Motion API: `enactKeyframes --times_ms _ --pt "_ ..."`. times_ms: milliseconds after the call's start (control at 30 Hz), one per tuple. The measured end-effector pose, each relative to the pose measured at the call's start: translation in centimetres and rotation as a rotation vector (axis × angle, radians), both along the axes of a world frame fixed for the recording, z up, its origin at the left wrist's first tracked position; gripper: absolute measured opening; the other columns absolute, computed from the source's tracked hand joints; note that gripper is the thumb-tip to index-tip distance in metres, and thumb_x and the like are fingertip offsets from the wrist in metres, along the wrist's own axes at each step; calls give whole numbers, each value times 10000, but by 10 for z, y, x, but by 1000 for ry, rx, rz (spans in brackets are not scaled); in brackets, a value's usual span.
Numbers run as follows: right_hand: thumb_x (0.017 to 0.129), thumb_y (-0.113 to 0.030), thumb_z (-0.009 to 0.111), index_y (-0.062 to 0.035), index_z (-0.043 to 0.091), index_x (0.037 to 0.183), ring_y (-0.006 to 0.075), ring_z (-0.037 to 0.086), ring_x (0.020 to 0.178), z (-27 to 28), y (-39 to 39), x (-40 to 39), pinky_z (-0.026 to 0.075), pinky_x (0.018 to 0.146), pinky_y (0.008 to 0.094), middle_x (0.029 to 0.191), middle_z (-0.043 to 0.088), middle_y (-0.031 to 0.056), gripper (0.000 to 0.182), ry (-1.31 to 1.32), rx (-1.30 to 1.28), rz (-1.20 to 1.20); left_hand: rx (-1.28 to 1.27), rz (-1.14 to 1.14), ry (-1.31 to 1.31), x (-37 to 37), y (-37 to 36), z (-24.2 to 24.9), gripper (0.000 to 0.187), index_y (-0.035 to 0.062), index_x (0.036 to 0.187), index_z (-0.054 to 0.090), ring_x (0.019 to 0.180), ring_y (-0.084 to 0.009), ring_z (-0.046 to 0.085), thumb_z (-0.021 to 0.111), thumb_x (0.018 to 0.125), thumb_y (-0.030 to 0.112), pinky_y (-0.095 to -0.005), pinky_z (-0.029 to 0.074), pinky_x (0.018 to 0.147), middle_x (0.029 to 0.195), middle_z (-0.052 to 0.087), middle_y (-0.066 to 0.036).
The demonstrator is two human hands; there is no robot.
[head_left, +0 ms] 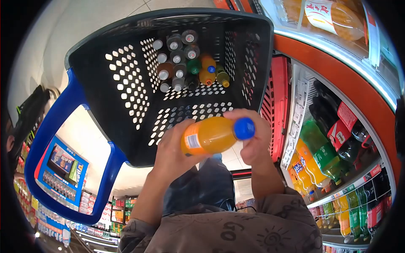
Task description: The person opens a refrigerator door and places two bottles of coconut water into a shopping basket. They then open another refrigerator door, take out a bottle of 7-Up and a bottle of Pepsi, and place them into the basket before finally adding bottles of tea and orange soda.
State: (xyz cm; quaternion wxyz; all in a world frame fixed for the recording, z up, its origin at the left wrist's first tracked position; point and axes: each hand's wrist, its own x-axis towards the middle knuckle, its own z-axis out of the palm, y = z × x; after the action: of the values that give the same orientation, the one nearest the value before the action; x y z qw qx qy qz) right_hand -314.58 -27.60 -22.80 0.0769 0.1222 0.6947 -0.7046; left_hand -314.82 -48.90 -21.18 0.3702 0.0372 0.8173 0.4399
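A bottle of orange drink (213, 135) with a blue cap lies sideways in front of my body, above the near edge of the shopping basket (168, 16). My left hand (169, 147) is wrapped round its lower end, beside the label. At the other end, my right hand (260, 137) curls about the neck and cap, its fingers partly hidden behind the bottle. Inside the dark basket stand several bottles: clear ones with pale caps (175, 44), orange ones (206, 76), and one with a green top (193, 66). A blue handle (42, 126) juts out on the left.
To the right, a refrigerated shelf (339, 196) holds several large soda bottles, green (322, 156), orange and dark. Its orange edge (354, 80) runs close by my right side. A red slotted panel (276, 105) stands between basket and shelf. A blue display (63, 168) is at left.
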Motion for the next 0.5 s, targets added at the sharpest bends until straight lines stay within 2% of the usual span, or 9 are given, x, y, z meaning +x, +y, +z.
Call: enactKeyframes --times_ms 67,133,233,300,367,400,433,500 --pt "782 -294 777 -21 658 1010 160 642 660 10 8 3 493 561 266 819 661 89 375 123 141 -19 21 -53 72 -3 7 -3 797 68 1285 500 1015 -332 606 903 612 211 -427 478 898 1143 629 -140" --pt "722 -221 826 -31 655 933 169 625 632 17 16 7 486 547 287 808 655 90 331 50 330 -30 -18 -105 128 -10 15 -5 799 67 1320 488 1103 -340 589 885 635 172 -424 470 950 1208 610 -154" --pt "682 -145 846 -53 626 840 205 601 604 15 16 4 472 548 311 782 636 89 285 81 365 -103 -57 -117 223 -21 20 1 734 54 1335 487 1166 -355 564 836 693 119 -424 451 992 1247 595 -172" --pt "683 -133 830 -65 612 827 235 594 623 3 14 -4 474 573 336 768 617 85 269 98 584 -104 -38 -80 234 -18 20 1 661 44 1319 502 1176 -362 555 800 731 95 -425 443 1000 1255 589 -181" --pt "688 -118 804 -76 602 829 274 602 678 -28 15 -16 486 618 365 767 607 87 250 58 765 -73 24 -32 193 -9 17 -4 583 34 1289 527 1178 -366 554 771 761 81 -426 442 1000 1265 582 -187" --pt "693 -110 787 -82 598 838 298 613 723 -55 17 -21 498 651 383 772 607 90 239 5 839 -44 58 -15 134 -5 16 -4 483 32 1235 568 1177 -362 555 745 790 95 -420 444 994 1271 581 -182" --pt "714 -125 760 -85 608 881 321 627 795 -83 17 -25 507 715 418 813 635 106 229 -42 908 -43 63 -25 102 -1 15 -4 463 33 1224 575 1174 -360 557 739 797 100 -418 445 992 1269 583 -179" --pt "737 -192 749 -122 644 962 332 662 854 -157 24 -19 530 746 424 906 686 124 258 -150 966 -88 69 -53 40 3 11 -1 423 35 1202 589 1169 -355 560 728 810 112 -413 448 988 1265 587 -172"
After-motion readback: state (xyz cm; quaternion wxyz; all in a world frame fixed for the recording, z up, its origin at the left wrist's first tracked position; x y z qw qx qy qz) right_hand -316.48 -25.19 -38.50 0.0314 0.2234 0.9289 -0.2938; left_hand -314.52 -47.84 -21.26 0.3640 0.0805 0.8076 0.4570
